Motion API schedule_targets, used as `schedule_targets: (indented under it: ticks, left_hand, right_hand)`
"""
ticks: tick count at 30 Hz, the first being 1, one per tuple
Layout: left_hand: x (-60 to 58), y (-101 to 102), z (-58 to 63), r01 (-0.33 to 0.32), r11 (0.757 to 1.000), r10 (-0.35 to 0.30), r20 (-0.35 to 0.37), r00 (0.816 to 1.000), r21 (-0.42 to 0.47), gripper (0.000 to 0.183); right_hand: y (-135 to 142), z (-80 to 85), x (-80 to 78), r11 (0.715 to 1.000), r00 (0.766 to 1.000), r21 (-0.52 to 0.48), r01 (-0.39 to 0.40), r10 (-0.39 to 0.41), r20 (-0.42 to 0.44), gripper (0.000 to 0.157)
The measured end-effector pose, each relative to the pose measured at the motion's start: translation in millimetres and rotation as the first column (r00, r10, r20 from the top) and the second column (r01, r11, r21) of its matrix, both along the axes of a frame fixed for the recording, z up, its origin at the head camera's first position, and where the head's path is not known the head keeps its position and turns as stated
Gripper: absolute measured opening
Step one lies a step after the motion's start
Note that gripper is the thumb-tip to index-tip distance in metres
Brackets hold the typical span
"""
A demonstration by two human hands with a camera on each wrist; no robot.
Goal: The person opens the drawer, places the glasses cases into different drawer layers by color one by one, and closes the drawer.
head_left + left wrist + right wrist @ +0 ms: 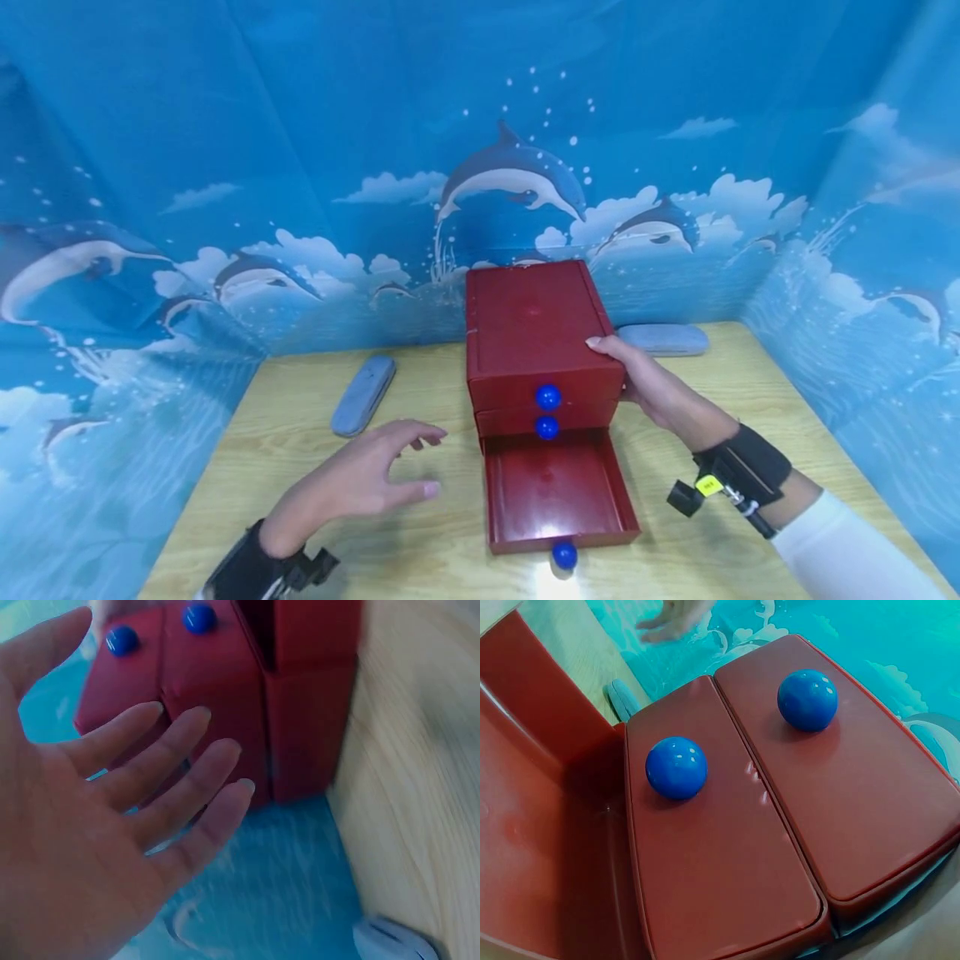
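Observation:
A dark red drawer cabinet [532,308] with three drawers stands on the table. Its bottom drawer [555,500] is pulled out toward me, with a blue ball knob [565,556] on the front. Both upper drawers are closed, each with a blue knob [807,700] as well. My right hand [656,383] holds the cabinet's right side, thumb on the top and fingers partly hidden along the side. To the left of the cabinet my left hand [360,471] hovers with fingers spread and relaxed, holding nothing. In the left wrist view its palm [82,825] overlaps the cabinet.
A grey-blue oblong case [363,396] lies on the wooden table [427,567], left of the cabinet. Another such case [663,338] lies behind my right hand, near the back edge. A blue dolphin-print curtain [337,125] closes off the back and sides.

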State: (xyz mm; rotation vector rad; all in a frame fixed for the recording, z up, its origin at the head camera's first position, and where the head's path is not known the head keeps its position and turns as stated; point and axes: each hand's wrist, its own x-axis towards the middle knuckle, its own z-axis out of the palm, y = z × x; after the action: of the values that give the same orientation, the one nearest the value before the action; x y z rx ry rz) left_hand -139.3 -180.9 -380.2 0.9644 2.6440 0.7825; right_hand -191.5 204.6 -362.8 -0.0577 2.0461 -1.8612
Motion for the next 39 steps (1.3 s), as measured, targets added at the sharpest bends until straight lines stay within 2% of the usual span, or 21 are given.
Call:
schedule_targets:
  ticks: [3, 6, 10, 13, 18, 21, 24, 27, 31, 34, 39]
  left_hand:
    - [-11.0, -8, -6.8, -0.106, 0.994, 0.100, -0.114, 0.988, -0.041, 0.067]
    - [-20.2, -16, -16.3, -0.180, 0.982, 0.164, -0.222, 0.961, -0.055, 0.072]
    - [-36.0, -25, -26.5, -0.227, 0.971, 0.187, -0.359, 0.914, -0.072, 0.080]
    - [-50.1, -33, -32.8, -0.262, 0.960, 0.198, -0.421, 0.885, -0.099, 0.084]
    - [-73.5, -48, -45.8, -0.359, 0.923, 0.284, -0.384, 0.878, -0.138, 0.092]
    - [-88.8, -54, -53.4, -0.415, 0.897, 0.356, -0.309, 0.882, -0.151, 0.099]
    - [-102.5, -59, -62.5, -0.464, 0.870, 0.422, -0.237, 0.875, -0.166, 0.104]
    - [-113.3, -62, -73.7, -0.492, 0.852, 0.459, -0.196, 0.866, -0.177, 0.107]
    - [-123.8, -62, -85.4, -0.522, 0.833, 0.490, -0.195, 0.850, -0.183, 0.110]
    - [-129.4, -62, -91.3, -0.551, 0.809, 0.519, -0.194, 0.833, -0.203, 0.111]
    - [-134.3, -63, -101.9, -0.572, 0.788, 0.551, -0.152, 0.821, -0.229, 0.108]
  right_hand:
    - [1, -2.0, 0.4, 1.000, 1.000, 0.008, 0.003, -0.003, 0.003, 0.068]
    - [0, -3.7, 0.8, 1.000, 1.000, 0.009, 0.004, -0.004, 0.006, 0.067]
    - [0, -4.1, 2.1, 1.000, 1.000, 0.005, 0.000, 0.000, 0.001, 0.065]
    - [1, -3.1, 3.1, 1.000, 1.000, 0.006, -0.004, 0.004, -0.005, 0.065]
    - [1, -1.1, 1.8, 1.000, 1.000, 0.002, -0.011, 0.011, -0.003, 0.065]
    - [2, -0.3, 0.8, 1.000, 1.000, 0.009, -0.008, 0.008, -0.004, 0.066]
    - [3, -0.3, 0.4, 1.000, 1.000, 0.014, -0.007, 0.008, -0.010, 0.067]
    - [3, -0.6, 1.3, 1.000, 1.000, 0.022, -0.002, 0.002, -0.002, 0.068]
    - [2, -2.2, 1.7, 1.000, 1.000, 0.021, 0.004, -0.004, 0.006, 0.068]
    - [1, -2.9, 0.9, 1.000, 1.000, 0.012, 0.001, -0.001, 0.003, 0.068]
    - [1, -2.7, -0.5, 1.000, 1.000, 0.016, 0.004, -0.004, -0.003, 0.067]
